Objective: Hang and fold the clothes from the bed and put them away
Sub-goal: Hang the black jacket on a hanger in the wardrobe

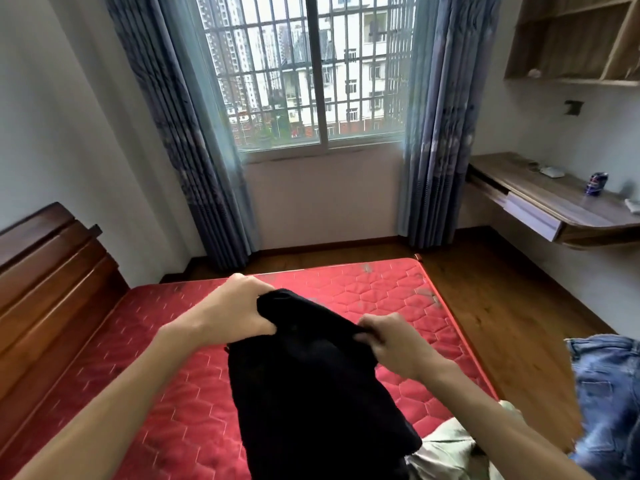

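2 hands, left hand (pixel 239 306) and right hand (pixel 389 341), each clenched on top edge of black garment (pixel 311 375), raised over red mattress (pixel 381 292). Best handling: level edge, shake flat before folding.

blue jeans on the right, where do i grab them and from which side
Take the blue jeans by the waistband, the thick seamed edge at their far end, probably coming from the left with the right hand, which now grips the black garment. That band lies exposed on top, while the legs run out of view.
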The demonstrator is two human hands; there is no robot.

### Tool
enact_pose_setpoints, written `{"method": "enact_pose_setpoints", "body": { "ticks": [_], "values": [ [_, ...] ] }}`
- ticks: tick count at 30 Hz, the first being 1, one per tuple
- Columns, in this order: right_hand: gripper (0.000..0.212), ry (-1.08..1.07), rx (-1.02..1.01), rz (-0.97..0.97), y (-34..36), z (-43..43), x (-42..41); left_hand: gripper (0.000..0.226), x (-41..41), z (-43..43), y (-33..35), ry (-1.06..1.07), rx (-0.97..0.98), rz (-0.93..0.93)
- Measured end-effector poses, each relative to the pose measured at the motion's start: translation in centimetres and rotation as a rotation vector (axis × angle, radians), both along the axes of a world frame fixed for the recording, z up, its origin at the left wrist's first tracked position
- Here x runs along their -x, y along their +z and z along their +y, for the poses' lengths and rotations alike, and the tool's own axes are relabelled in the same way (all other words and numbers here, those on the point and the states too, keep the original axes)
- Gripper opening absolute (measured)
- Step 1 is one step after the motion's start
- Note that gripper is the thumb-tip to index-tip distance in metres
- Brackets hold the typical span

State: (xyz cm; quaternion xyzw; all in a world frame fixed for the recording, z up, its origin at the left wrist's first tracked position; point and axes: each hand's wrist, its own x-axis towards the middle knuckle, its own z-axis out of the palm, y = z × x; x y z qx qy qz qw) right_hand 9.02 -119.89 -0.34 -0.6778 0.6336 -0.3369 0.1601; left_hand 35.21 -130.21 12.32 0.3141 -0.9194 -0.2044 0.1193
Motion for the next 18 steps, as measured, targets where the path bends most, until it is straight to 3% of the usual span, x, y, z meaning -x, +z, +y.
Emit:
{"method": "enact_pose_setpoints", "body": {
  "ticks": [3,8,10,12,14,16,18],
  "values": [
    [0.009,-0.145,0.223,0.127,1.5,0.2,0.6,0.023,-1.6,-0.9,-1.1,0.091,0.279,-0.029],
    [0.023,-0.227,0.580,0.296,5.8,1.0,1.1,0.076,-2.2,-1.5,-2.1,0.081,0.334,0.097],
    [0.024,-0.177,0.640,0.336,7.5,1.3,1.5,0.072,-2.3,-1.6,-1.7,0.035,0.431,0.139],
    [0.022,-0.091,0.603,0.333,8.9,1.7,2.1,0.055,-2.4,-2.1,-1.0,-0.020,0.586,0.166],
    [0.022,0.012,0.492,0.274,10.1,2.2,2.9,0.054,-2.7,-2.9,-0.2,-0.036,0.749,0.165],
    [0.039,0.109,0.374,0.196,11.1,3.0,3.4,0.056,-2.8,-3.5,0.5,0.034,0.849,0.171],
    [0.051,0.182,0.330,0.272,11.4,3.6,3.2,0.054,-2.3,-3.7,0.7,0.126,0.897,0.165]
  ]
}}
